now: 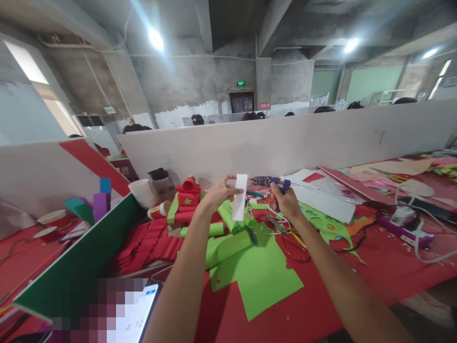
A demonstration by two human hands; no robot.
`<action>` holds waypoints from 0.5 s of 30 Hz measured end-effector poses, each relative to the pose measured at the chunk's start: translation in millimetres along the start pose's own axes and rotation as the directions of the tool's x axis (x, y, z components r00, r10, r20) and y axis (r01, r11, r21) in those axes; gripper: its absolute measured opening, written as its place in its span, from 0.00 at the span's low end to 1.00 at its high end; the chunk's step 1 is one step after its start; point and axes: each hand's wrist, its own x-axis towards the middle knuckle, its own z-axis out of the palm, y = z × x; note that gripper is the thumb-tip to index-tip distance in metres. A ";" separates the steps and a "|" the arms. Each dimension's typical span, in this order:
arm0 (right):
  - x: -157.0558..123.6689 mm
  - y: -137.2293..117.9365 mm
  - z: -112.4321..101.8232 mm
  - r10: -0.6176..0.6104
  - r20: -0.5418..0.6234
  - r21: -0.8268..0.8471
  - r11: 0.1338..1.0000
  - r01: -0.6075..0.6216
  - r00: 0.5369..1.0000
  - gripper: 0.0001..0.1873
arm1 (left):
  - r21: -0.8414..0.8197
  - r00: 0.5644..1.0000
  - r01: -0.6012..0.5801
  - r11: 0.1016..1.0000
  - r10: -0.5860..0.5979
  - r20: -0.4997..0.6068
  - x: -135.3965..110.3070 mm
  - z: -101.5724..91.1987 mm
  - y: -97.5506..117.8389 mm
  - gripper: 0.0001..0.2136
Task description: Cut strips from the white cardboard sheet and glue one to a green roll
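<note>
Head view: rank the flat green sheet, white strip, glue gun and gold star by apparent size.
1. Flat green sheet
2. White strip and glue gun: too close to rank
3. Gold star

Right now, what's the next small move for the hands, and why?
Probably steady the white strip and ease the glue gun along it: the left hand holds the strip raised, and the right hand grips the gun with its tip by the strip's upper end; contact is unclear.
</note>
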 end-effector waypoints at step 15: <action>1.5 0.6 1.0 0.062 0.058 0.112 0.991 -0.068 0.996 0.27 | -0.046 0.999 0.007 0.999 -0.009 -0.040 0.1 -0.1 0.9 0.29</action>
